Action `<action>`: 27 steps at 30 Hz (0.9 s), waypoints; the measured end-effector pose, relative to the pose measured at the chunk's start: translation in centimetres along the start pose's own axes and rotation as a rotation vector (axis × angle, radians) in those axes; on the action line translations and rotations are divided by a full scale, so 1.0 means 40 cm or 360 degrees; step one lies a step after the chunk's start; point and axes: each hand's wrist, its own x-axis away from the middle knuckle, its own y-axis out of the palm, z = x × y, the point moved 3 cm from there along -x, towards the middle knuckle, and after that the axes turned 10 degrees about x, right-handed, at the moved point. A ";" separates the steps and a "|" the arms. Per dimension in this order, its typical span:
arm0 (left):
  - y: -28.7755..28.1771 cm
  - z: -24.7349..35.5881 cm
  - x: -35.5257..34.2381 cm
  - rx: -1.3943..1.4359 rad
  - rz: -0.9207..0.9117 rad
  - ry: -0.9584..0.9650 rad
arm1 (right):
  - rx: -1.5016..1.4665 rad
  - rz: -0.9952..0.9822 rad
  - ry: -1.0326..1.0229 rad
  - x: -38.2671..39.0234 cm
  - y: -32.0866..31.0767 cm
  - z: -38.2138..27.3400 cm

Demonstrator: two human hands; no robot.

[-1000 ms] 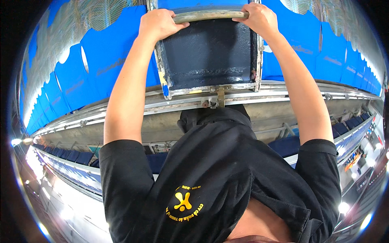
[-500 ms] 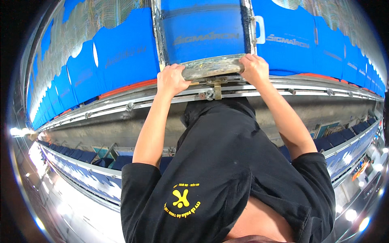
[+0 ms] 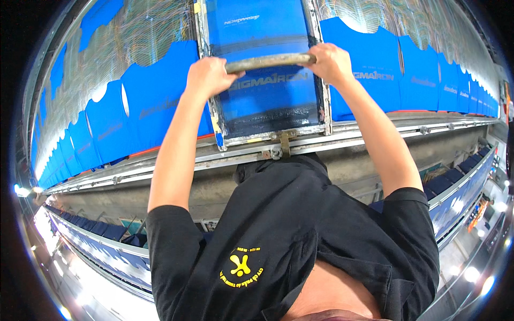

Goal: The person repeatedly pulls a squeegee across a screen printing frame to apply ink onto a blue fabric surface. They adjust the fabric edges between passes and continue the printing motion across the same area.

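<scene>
Both my hands grip a long squeegee (image 3: 270,61), its worn edge turned up toward me. My left hand (image 3: 210,77) is wrapped round its left end, and my right hand (image 3: 332,63) round its right end. Beneath it lies a printing screen (image 3: 267,104) with a stained metal frame; blue cloth shows through its mesh. A dark band of ink (image 3: 278,115) crosses the mesh near the frame's close end. Whether the squeegee's blade touches the mesh is hidden.
Blue shirt panels (image 3: 155,91) with dark prints lie in a row on the long table, left and right of the screen. A metal rail (image 3: 214,156) with a clamp (image 3: 285,143) runs along the near edge. Another long rack with dark cloth (image 3: 107,227) stands behind me.
My hands have carried the squeegee away from me, from the screen's near end toward its middle. It has tilted so that less of its face shows. The near frame end has come into sight.
</scene>
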 end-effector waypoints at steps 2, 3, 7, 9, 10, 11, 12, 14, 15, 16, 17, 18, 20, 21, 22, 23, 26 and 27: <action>-0.018 -0.035 -0.092 -0.0011 0.0072 0.0044 | 0.0051 -0.0080 0.0022 -0.088 0.019 0.024; -0.027 -0.050 -0.137 -0.0002 0.0014 0.0028 | 0.0066 -0.0098 0.0023 -0.124 0.027 0.036; -0.007 -0.079 -0.227 -0.0053 -0.0069 0.0018 | 0.0113 -0.0293 0.0166 -0.199 0.089 0.048; 0.006 -0.083 -0.240 -0.0057 -0.0069 0.0016 | 0.0162 -0.0370 0.0195 -0.205 0.109 0.042; 0.006 -0.088 -0.233 -0.0028 -0.0082 0.0001 | 0.0160 -0.0318 0.0161 -0.199 0.123 0.046; 0.004 -0.093 -0.236 -0.0008 -0.0086 -0.0005 | 0.0173 -0.0373 0.0196 -0.197 0.119 0.046; 0.011 -0.094 -0.240 0.0002 -0.0098 -0.0016 | 0.0185 -0.0429 0.0228 -0.197 0.116 0.045; 0.001 -0.094 -0.247 -0.0022 -0.0166 -0.0023 | 0.0183 -0.0463 0.0256 -0.201 0.109 0.038; 0.005 -0.089 -0.240 -0.0031 -0.0195 -0.0035 | 0.0181 -0.0433 0.0242 -0.190 0.114 0.039; 0.012 -0.087 -0.223 -0.0017 -0.0176 -0.0043 | 0.0168 -0.0396 0.0226 -0.186 0.111 0.032; 0.022 -0.082 -0.199 -0.0003 -0.0157 -0.0054 | 0.0155 -0.0357 0.0207 -0.177 0.109 0.023; 0.036 -0.077 -0.168 0.0010 -0.0135 -0.0069 | 0.0198 -0.0544 0.0239 -0.144 0.110 0.015; 0.071 -0.052 -0.100 0.0026 -0.0175 -0.0104 | 0.0108 -0.0350 0.0156 -0.070 0.107 0.001; 0.088 -0.036 -0.059 0.0074 -0.0221 -0.0154 | 0.0060 -0.0263 0.0115 -0.018 0.111 -0.007; 0.110 -0.020 -0.013 0.0062 -0.0251 -0.0154 | 0.0015 -0.0297 0.0104 0.029 0.106 -0.017; 0.136 -0.008 0.033 0.0049 -0.0268 -0.0158 | 0.0026 -0.0342 0.0110 0.078 0.107 -0.030; 0.209 0.040 0.182 0.0061 -0.0375 -0.0236 | 0.0011 -0.0425 0.0109 0.264 0.097 -0.083; 0.242 0.042 0.229 0.0004 -0.0246 -0.0087 | -0.0021 -0.0396 0.0086 0.305 0.091 -0.092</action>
